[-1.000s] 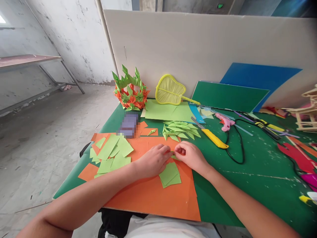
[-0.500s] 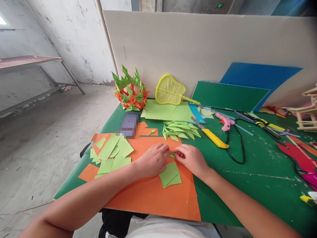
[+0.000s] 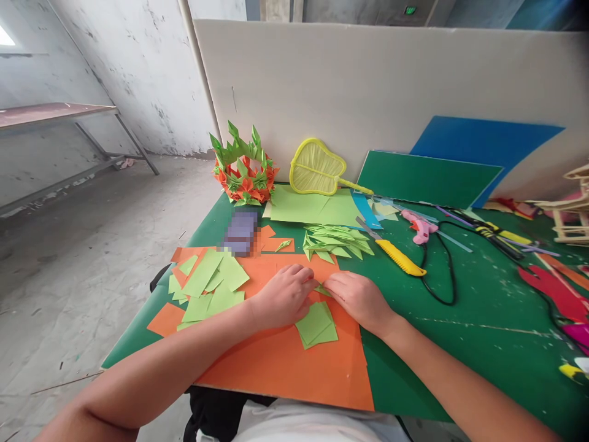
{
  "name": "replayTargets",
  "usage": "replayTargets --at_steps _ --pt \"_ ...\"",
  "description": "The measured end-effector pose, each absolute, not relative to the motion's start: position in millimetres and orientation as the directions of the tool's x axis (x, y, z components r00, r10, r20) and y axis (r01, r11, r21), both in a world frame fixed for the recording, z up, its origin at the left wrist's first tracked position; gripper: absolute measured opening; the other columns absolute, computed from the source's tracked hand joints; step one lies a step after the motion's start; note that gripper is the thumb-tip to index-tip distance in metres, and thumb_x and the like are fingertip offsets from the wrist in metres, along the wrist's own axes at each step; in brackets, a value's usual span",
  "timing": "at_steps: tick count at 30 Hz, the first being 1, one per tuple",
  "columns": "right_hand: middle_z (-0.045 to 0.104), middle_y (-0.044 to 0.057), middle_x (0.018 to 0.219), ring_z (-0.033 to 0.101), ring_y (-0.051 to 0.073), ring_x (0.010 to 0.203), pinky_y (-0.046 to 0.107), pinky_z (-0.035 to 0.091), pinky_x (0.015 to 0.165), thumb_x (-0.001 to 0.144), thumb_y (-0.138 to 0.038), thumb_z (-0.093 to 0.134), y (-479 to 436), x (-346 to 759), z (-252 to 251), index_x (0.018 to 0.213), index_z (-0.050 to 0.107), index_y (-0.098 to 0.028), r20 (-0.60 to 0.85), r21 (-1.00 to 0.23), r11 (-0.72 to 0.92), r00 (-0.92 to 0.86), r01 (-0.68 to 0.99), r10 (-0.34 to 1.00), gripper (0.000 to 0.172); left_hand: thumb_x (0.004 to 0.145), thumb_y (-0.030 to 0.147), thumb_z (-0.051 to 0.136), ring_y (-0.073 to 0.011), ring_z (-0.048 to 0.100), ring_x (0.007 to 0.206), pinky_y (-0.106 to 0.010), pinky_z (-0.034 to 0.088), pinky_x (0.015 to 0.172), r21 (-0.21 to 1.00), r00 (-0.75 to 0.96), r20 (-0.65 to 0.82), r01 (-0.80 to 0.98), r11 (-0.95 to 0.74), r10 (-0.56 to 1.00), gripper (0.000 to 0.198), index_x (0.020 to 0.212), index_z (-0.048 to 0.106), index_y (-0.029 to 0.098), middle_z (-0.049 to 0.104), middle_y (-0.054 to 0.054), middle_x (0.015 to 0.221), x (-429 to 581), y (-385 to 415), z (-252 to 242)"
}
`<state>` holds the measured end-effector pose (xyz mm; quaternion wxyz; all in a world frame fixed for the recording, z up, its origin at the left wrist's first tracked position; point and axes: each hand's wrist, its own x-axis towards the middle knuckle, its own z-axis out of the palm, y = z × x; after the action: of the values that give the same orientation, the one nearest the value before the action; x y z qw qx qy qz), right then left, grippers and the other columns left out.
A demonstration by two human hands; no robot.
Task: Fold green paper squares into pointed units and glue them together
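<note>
Both of my hands meet over an orange sheet (image 3: 285,374) at the table's front. Between them is a small green paper piece (image 3: 323,290), mostly covered by my fingers. My left hand (image 3: 286,296) is closed with its fingertips on the paper's left side. From the right, my right hand (image 3: 356,299) pinches the same piece with fingers drawn together. Just below lie a few square green papers (image 3: 317,325). Beyond my hands is a pile of folded green paper leaves (image 3: 338,241). More cut green papers (image 3: 223,301) lie to the left of my left hand.
A green-and-orange paper crown (image 3: 243,169) stands at the back left. Near it are a yellow leaf-shaped fan (image 3: 317,167) and a blurred purple object (image 3: 241,233). A yellow utility knife (image 3: 400,256), blade out, and a corded pink glue gun (image 3: 419,227) lie to the right.
My right hand's fingers have flattened and shifted slightly over the green paper piece. My left hand stays nearly in place.
</note>
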<state>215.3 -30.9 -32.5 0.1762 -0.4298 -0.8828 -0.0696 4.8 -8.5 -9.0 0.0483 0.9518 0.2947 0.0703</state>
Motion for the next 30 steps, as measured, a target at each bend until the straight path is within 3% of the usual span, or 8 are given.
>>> replayTargets --at_steps 8,14,30 --pt "0.058 0.004 0.071 0.051 0.015 0.067 0.027 0.034 0.062 0.095 -0.012 0.04 -30.1 217.5 -32.2 0.075 0.06 -0.015 0.34 0.017 0.642 -0.608 0.767 0.717 0.029 0.085 0.024 0.049 -0.024 0.05 0.099 -0.038 0.042 0.091 0.112 0.819 0.095 0.555 -0.824 0.565 0.037 0.121 0.054 0.019 0.054 -0.008 0.11 5.5 -7.4 -9.0" --pt "0.06 0.005 0.076 0.053 0.016 0.072 0.027 0.035 0.064 0.095 -0.013 0.042 -29.1 217.2 -33.2 0.08 0.062 -0.015 0.323 -0.008 0.643 -0.607 0.766 0.726 0.025 0.084 0.028 0.053 -0.0246 0.051 0.1 -0.039 0.041 0.093 0.087 0.833 0.108 0.536 -0.84 0.542 0.036 0.117 0.054 0.016 0.056 -0.009 0.109 5.1 -4.2 -9.3" --pt "0.055 0.002 0.068 0.049 0.014 0.065 0.026 0.032 0.059 0.097 -0.015 0.038 -28.5 215.2 -28.1 0.07 0.056 -0.017 0.304 -0.05 0.616 -0.576 0.786 0.759 0.032 0.083 0.029 0.053 -0.0242 0.05 0.093 -0.039 0.04 0.088 0.027 0.844 0.105 0.527 -0.85 0.526 0.028 0.109 0.059 0.019 0.057 -0.007 0.097 5.6 -1.8 -3.9"
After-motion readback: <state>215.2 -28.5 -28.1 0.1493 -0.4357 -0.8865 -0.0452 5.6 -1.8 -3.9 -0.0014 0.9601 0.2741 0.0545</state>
